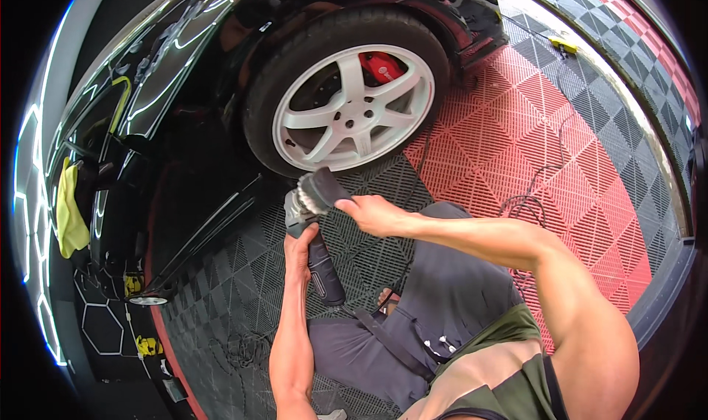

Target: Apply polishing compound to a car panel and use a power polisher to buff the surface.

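My left hand (299,252) is closed around a grey and black power polisher (324,276), which I hold in front of the wheel. In my right hand (372,215) is a black-backed brush (324,189), gripped by its handle end. The brush is at the polisher's head. A white tufted edge shows between the two; I cannot tell whether it is the brush's bristles or a pad on the polisher. Just beyond stands a black car's wheel (354,114), with white spokes, a dark tyre and a red brake caliper (381,67) behind them.
The glossy black car (166,88) fills the left and far side. A yellow-green cloth (71,213) hangs from its side. Dark cables (527,206) lie on the red and dark floor tiles (501,117) to my right. A yellow object (563,44) sits at the far right.
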The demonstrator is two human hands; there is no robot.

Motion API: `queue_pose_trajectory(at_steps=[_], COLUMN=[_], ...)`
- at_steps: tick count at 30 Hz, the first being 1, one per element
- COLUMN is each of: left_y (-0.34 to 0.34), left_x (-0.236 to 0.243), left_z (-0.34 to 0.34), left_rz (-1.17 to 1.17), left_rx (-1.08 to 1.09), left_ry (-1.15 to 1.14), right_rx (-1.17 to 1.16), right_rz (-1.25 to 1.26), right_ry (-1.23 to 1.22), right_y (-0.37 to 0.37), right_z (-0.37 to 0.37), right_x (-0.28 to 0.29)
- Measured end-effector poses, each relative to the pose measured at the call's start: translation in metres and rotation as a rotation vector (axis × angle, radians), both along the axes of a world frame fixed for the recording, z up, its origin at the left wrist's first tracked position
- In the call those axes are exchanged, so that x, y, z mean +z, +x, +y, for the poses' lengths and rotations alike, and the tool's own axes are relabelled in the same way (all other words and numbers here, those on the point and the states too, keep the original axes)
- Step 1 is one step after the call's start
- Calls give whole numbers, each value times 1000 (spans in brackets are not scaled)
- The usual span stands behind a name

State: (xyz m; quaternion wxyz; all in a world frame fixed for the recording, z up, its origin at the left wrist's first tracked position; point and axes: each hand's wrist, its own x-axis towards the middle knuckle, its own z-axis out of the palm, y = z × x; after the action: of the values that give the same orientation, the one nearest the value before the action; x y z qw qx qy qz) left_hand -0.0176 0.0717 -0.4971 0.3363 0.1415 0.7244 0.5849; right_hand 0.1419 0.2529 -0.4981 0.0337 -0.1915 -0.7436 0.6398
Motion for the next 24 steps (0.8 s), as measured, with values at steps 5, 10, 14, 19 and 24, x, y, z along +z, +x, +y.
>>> queue_pose_trajectory(at_steps=[5,10,14,19,24], left_y=[-3,-24,-15,-27,-16], left_x=[-11,-14,-16,-11,-12], left_z=[6,-16,-1,-14,-19], left_rz=[16,161,129,125,-187], left_rx=[4,143,79,187,82], left_ry=[-45,-111,-28,-95,10], right_rx=[-84,56,-104,146,17], right_rz=[-138,-69,-46,-81,15], right_ry=[-187,-219,-242,-103,352], right_y=[-23,-17,-48,-29,-34], right_z=[56,-1,6,-8,-2], right_x=[-16,-2,-22,4,-32])
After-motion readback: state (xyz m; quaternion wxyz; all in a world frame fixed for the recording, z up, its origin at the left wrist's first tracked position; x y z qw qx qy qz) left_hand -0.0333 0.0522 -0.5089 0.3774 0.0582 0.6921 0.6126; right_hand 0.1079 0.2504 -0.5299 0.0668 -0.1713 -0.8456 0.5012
